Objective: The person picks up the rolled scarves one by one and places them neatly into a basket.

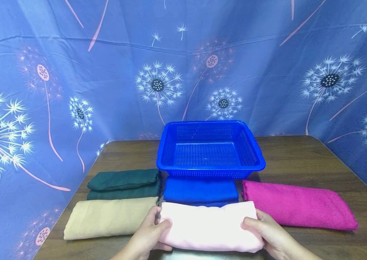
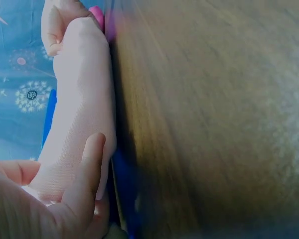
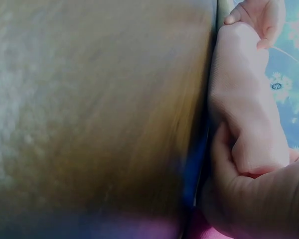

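Note:
A folded pale pink cloth (image 1: 211, 227) is held between both hands at the near middle of the table. The left hand (image 1: 151, 231) grips its left end, thumb on top and fingers partly hidden behind and below. At the other end the right hand (image 1: 269, 231) pinches it the same way. In the left wrist view the cloth (image 2: 82, 99) looks like a thick, soft roll with the thumb pressed into its side. The right wrist view shows the cloth (image 3: 249, 94) dented beneath the right thumb. Just behind it, a folded blue cloth (image 1: 201, 189) is partly covered in the head view.
A blue plastic basket (image 1: 211, 168) stands at the back middle of the wooden table (image 1: 300, 162). Folded dark green (image 1: 123, 184) and beige (image 1: 112, 218) cloths lie to the left. One folded magenta cloth (image 1: 300, 206) lies at right. A dandelion-print curtain (image 1: 112, 83) hangs behind.

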`<control>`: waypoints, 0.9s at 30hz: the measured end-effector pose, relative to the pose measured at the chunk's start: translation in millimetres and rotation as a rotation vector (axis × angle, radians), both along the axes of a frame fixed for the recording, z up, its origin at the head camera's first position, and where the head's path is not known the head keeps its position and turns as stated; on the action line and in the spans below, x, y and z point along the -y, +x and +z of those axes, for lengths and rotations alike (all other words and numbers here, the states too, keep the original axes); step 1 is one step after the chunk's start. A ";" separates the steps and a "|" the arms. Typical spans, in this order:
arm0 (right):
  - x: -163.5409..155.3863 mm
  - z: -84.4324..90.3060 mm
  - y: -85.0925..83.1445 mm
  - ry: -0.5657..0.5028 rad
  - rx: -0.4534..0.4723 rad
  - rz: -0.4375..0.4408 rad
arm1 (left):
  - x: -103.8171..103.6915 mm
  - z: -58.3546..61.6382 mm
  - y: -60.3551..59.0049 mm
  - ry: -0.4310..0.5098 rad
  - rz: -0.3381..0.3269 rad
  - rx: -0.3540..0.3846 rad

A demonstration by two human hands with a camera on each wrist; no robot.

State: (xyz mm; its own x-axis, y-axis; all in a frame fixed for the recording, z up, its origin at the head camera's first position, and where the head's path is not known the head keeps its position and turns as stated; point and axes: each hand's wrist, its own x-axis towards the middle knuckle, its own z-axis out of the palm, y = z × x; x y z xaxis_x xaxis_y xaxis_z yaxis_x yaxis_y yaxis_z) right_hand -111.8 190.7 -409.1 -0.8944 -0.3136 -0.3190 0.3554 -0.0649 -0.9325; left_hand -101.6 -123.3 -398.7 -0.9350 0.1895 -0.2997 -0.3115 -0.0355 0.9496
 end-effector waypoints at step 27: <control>-5.0 5.7 1.9 -0.090 -0.031 0.059 | 7.4 12.4 7.4 0.020 0.003 -0.053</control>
State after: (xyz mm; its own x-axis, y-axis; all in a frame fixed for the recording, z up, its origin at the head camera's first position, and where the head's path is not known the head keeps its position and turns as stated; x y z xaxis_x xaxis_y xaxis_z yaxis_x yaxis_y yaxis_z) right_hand -109.9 195.7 -403.4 -0.8823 -0.3923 -0.2599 0.3323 -0.1282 -0.9344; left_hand -94.2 -130.7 -386.3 -0.9500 0.1919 -0.2462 -0.2609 -0.0552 0.9638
